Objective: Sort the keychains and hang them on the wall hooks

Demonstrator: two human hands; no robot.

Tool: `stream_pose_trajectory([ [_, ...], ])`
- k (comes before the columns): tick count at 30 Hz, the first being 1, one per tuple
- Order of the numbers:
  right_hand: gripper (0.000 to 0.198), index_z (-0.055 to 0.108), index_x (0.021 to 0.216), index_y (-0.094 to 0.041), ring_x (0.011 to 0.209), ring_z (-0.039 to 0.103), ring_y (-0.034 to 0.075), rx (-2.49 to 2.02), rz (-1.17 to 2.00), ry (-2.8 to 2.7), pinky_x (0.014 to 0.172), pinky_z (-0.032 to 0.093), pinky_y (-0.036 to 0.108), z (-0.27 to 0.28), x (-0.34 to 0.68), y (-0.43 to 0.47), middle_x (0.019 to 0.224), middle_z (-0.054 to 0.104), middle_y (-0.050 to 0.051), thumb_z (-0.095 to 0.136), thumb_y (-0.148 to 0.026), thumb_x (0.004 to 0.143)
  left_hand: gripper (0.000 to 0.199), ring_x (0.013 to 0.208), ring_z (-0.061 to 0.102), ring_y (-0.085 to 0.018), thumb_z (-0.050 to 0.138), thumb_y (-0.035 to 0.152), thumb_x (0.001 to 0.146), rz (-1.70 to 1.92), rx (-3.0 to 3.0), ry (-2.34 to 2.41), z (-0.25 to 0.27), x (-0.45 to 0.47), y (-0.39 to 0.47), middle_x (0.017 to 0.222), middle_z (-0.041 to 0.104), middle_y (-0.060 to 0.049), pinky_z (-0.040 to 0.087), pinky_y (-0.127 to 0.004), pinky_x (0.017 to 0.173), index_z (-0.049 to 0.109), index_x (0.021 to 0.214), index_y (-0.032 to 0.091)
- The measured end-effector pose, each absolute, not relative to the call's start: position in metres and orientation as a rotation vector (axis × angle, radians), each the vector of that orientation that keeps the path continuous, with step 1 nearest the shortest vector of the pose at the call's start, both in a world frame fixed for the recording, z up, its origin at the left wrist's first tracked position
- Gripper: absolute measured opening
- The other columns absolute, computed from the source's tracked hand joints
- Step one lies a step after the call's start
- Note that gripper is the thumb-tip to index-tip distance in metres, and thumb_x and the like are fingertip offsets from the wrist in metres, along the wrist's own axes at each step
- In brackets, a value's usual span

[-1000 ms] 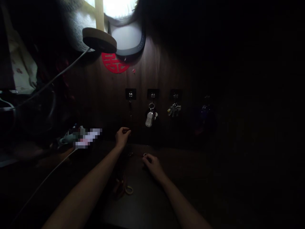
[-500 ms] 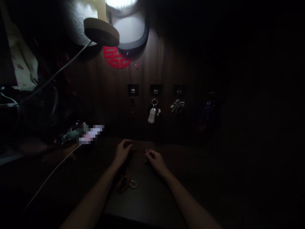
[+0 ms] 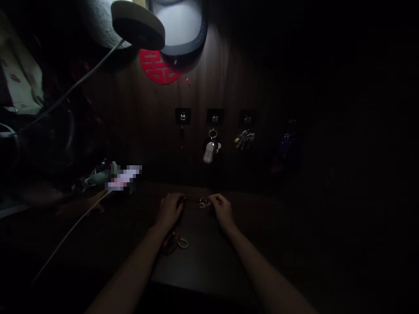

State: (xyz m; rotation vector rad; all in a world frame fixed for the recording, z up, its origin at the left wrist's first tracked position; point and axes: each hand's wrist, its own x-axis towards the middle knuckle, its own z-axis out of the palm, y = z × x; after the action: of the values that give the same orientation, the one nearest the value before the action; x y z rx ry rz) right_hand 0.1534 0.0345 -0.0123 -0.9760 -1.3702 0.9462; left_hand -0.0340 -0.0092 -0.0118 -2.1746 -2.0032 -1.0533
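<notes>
My left hand [image 3: 170, 208] rests at the back of the dark tabletop, its fingers curled around what looks like the end of a brown strap. More of that brown strap [image 3: 170, 243] lies looped below my left wrist, with a pale yellow ring [image 3: 183, 243] beside it. To the right, my right hand [image 3: 222, 210] has thumb and forefinger pinched together. Right by those fingertips is a small padlock-like piece [image 3: 202, 203], with a metal loop on top and a pale body with a reddish mark. Darkness hides what the pinch holds.
On the wooden wall, keys with a pale fob [image 3: 209, 150] and a key bunch [image 3: 245, 139] hang from hooks. A round lamp-like disc [image 3: 139, 26] with a white cable [image 3: 70, 235] nearby is at upper left. A red paper cutout [image 3: 160, 69] and a blurred-out bright object [image 3: 124, 178] also show.
My right hand has shifted slightly right, uncovering the padlock-like piece. The left fingers have lowered and curled in more. The whole view has tilted down a little.
</notes>
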Motion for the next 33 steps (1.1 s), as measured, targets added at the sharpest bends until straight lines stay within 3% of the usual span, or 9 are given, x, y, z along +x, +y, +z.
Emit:
stream_pose_trajectory([
  [4, 0.022, 0.057, 0.066, -0.018, 0.059, 0.056, 0.016, -1.053, 0.843, -1.389, 0.058, 0.041, 0.026, -0.017, 0.158, 0.040, 0.057, 0.060, 0.000, 0.051, -0.038, 0.072, 0.035, 0.107, 0.052, -0.021, 0.052, 0.015, 0.076, -0.969, -2.175, -2.050, -0.016, -0.035, -0.009, 0.115, 0.061, -0.005, 0.037, -0.036, 0.092, 0.056, 0.111, 0.019],
  [9, 0.021, 0.064, 0.087, -0.020, 0.090, 0.055, 0.022, -1.264, 0.452, -1.750, 0.078, 0.040, 0.033, -0.024, 0.158, 0.038, 0.092, 0.065, 0.007, 0.049, -0.022, 0.072, 0.034, 0.105, 0.053, -0.022, 0.051, 0.018, 0.078, -0.939, -2.175, -2.070, -0.016, -0.036, -0.010, 0.114, 0.062, -0.005, 0.037, -0.035, 0.092, 0.057, 0.111, 0.020],
  [13, 0.030, 0.061, 0.105, -0.023, 0.101, 0.048, 0.027, -1.456, 0.210, -1.932, 0.082, 0.035, 0.040, -0.028, 0.156, 0.033, 0.108, 0.060, 0.010, 0.052, -0.023, 0.076, 0.034, 0.104, 0.054, -0.023, 0.050, 0.017, 0.077, -0.925, -2.187, -2.063, -0.015, -0.035, -0.010, 0.112, 0.063, -0.007, 0.037, -0.036, 0.090, 0.057, 0.110, 0.020],
  [21, 0.012, 0.063, 0.086, -0.024, 0.097, 0.047, 0.024, -1.493, 0.222, -2.012, 0.078, 0.032, 0.037, -0.025, 0.160, 0.031, 0.099, 0.061, 0.005, 0.054, -0.025, 0.078, 0.032, 0.101, 0.055, -0.025, 0.051, 0.017, 0.076, -0.942, -2.198, -2.020, -0.017, -0.035, -0.008, 0.109, 0.064, -0.007, 0.038, -0.037, 0.088, 0.059, 0.106, 0.022],
  [33, 0.010, 0.063, 0.079, -0.025, 0.086, 0.055, 0.018, -1.299, 0.416, -2.019, 0.077, 0.034, 0.031, -0.018, 0.158, 0.029, 0.085, 0.067, 0.000, 0.053, -0.026, 0.079, 0.030, 0.103, 0.054, -0.019, 0.049, 0.016, 0.080, -1.156, -2.425, -1.604, -0.005, -0.021, -0.017, 0.106, 0.064, -0.004, 0.036, -0.035, 0.093, 0.058, 0.107, 0.024],
])
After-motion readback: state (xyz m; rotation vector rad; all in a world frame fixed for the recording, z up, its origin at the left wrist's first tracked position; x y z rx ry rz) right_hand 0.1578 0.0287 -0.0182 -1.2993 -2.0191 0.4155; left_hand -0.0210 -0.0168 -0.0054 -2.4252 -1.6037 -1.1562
